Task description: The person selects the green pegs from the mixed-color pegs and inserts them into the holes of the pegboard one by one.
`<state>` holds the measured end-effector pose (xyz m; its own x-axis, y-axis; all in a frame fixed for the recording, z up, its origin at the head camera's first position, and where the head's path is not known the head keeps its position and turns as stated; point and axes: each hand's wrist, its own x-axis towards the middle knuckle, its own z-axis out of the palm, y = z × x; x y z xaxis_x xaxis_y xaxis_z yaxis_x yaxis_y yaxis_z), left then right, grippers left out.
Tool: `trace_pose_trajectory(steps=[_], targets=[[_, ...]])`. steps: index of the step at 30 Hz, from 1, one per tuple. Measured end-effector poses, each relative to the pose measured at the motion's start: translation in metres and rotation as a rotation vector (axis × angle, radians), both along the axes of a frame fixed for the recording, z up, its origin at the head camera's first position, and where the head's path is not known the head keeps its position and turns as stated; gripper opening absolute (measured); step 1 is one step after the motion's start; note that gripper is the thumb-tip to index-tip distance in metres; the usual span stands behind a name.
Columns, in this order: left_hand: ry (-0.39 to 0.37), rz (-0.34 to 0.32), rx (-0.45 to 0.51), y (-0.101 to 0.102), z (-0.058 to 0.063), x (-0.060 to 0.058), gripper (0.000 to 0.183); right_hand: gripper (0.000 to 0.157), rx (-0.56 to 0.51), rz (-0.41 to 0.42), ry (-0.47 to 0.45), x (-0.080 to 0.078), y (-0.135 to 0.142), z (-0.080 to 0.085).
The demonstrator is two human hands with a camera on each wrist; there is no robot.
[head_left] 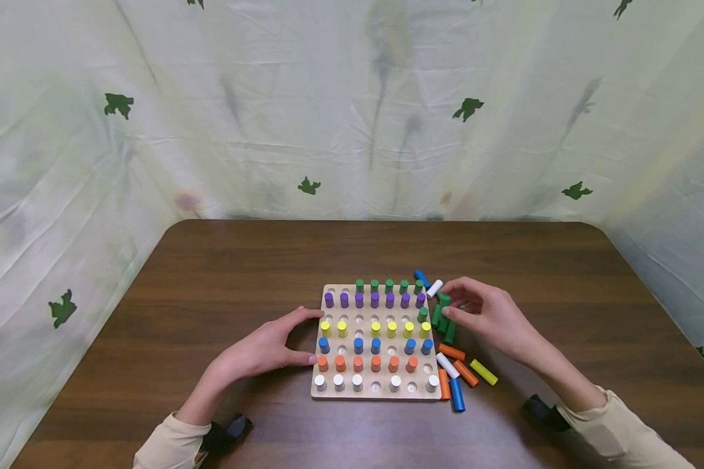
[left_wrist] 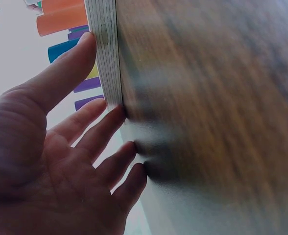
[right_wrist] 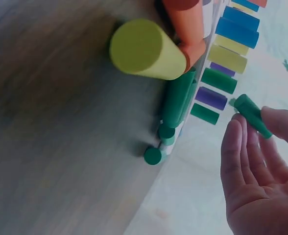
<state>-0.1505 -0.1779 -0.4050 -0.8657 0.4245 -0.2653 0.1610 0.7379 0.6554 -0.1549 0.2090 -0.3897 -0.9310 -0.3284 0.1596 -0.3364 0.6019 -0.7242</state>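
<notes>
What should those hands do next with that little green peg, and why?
Probably carry the held green peg over the pegboard to an empty hole in the row with a lone standing green peg. The right hand pinches the peg, holes in that row stand open, and the left hand touches the board's left edge, which may help keep it steady.

brown wood-grain table (head_left: 240, 260) | pale sheet (head_left: 258, 163) behind it | green patches (head_left: 468, 109) on sheet

One board (head_left: 375, 391) has seven purple pegs (head_left: 375, 300), six green pegs (head_left: 389, 286), six yellow (head_left: 392, 329), six orange (head_left: 375, 363). Five are blue (head_left: 375, 346), five white (head_left: 357, 383).
</notes>
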Motion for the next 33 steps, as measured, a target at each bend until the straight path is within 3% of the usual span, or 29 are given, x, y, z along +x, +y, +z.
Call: trace_pose_trajectory(steps=[20,33], targets=[[-0.014,0.011,0.01,0.001,0.002,0.001,0.072,0.019,-0.054,-0.009,0.065,-0.002,-0.018,0.005],[-0.011,0.013,0.009,0.001,0.001,0.001,0.071,0.02,-0.064,0.044,0.051,-0.006,-0.027,0.001]])
